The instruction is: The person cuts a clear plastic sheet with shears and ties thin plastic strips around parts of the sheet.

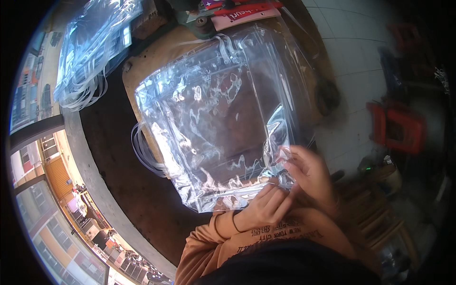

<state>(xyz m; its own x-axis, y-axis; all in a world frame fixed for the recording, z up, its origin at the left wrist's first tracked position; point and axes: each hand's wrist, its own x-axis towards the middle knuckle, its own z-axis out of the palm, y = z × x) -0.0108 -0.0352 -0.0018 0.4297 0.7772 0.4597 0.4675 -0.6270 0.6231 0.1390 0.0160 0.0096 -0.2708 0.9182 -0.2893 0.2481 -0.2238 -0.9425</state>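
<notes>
Two hands work at the near right corner of a big clear bag (232, 128), which lies flat on the brown tabletop (161, 56) in front of the person. The left hand (269, 204) is curled up almost like a fist, with its thumb and fingers pinching the near edge of the bag. The right hand (308, 170) has its thumb and pointing finger nearly together, with a bit of the thin plastic between them, just beside the left hand. The bag looks mostly made: it has its sides, a loop of pale strap (145, 149) sticking out on the left, and more pale strap (227, 46) at the far edge. The corner by the hands is the part that does not look done, for the plastic there is crinkled and not smooth. I cannot tell if its edges are all joined, so how much is left is hard to say. At the far left lies a pile of clear plastic (97, 42) with loops hanging down, and it looks like more bags of this kind. A red stool (399, 124) stands on the pale floor (351, 88) to the right.
</notes>
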